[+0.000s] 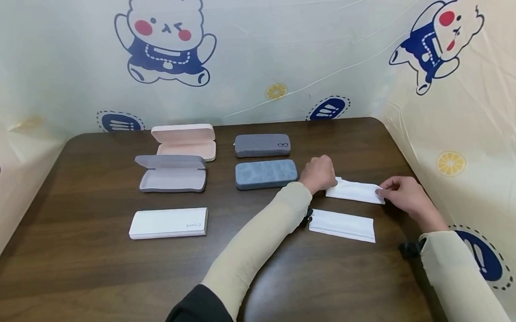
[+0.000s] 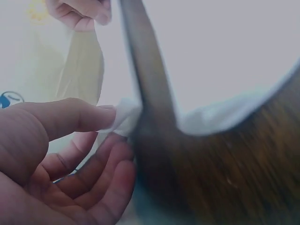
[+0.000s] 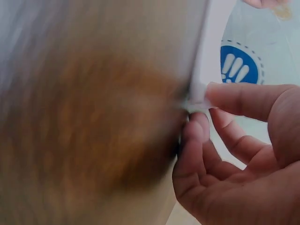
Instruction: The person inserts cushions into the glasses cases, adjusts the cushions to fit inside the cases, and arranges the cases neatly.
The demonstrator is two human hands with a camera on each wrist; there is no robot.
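Observation:
A folded white strip (image 1: 355,191), of thin tissue or cloth, is stretched between both hands on the right side of the table. My left hand (image 1: 318,173) pinches its left end; the left wrist view has the thumb (image 2: 89,115) pressing that crumpled end against the curled fingers. At the other end, my right hand (image 1: 408,197) pinches a corner between thumb (image 3: 243,99) and fingertips. Nearer the front, a second folded white strip (image 1: 342,226) lies flat on the table, just right of the left wrist. Both wrist views are partly blurred.
Left of my left hand lie a blue glasses case (image 1: 266,174) and a grey one (image 1: 262,145), both closed. Farther left, a pink case (image 1: 185,134) and a grey-lilac case (image 1: 172,180) stand with lids up. A closed white case (image 1: 168,223) lies in front of them.

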